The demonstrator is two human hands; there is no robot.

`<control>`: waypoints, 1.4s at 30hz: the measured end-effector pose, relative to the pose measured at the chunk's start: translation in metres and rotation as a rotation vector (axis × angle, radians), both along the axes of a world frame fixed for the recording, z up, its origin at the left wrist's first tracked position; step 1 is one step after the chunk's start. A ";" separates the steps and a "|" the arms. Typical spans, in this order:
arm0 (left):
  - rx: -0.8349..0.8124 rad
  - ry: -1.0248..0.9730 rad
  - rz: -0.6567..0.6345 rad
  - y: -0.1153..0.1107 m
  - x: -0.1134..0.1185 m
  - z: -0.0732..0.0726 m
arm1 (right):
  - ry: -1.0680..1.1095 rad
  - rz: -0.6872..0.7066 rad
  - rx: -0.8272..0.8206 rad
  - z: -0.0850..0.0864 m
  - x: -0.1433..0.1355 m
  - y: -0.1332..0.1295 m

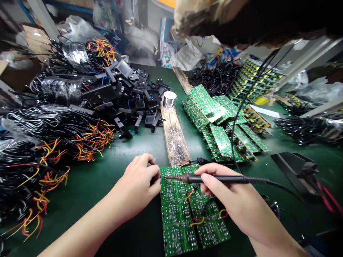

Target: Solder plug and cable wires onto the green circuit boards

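My right hand (223,187) is closed round the black handle of a soldering iron (214,178). The iron lies almost level, its tip pointing left at the upper left corner of a green circuit board panel (174,212). At that same corner my left hand (143,176) rests with curled fingers against the board edge. Something dark shows at its fingertips, too hidden to name. Beside the first panel lies a second board strip (210,221), with red, yellow and black wires along it.
A solder spool (169,100) stands on a scorched wooden strip (175,137). To the left are black plastic casings (120,89) and bundled cables (50,132). Stacked circuit boards (209,107) and a black iron stand (294,175) are on the right. A black cord (235,121) hangs down.
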State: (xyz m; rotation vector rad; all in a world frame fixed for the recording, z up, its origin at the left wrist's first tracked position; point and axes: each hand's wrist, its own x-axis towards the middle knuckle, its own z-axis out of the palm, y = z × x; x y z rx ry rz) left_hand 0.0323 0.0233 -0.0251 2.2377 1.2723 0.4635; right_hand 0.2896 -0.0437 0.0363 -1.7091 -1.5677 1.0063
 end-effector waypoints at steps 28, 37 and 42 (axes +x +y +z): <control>-0.021 -0.029 -0.005 0.000 0.000 0.001 | -0.032 -0.099 0.117 -0.004 0.014 0.007; -0.016 -0.033 -0.014 0.002 0.000 -0.002 | -0.131 -0.148 0.172 -0.002 0.010 0.007; -0.008 -0.036 -0.009 0.001 0.001 -0.002 | -0.152 -0.153 0.187 -0.005 0.008 0.007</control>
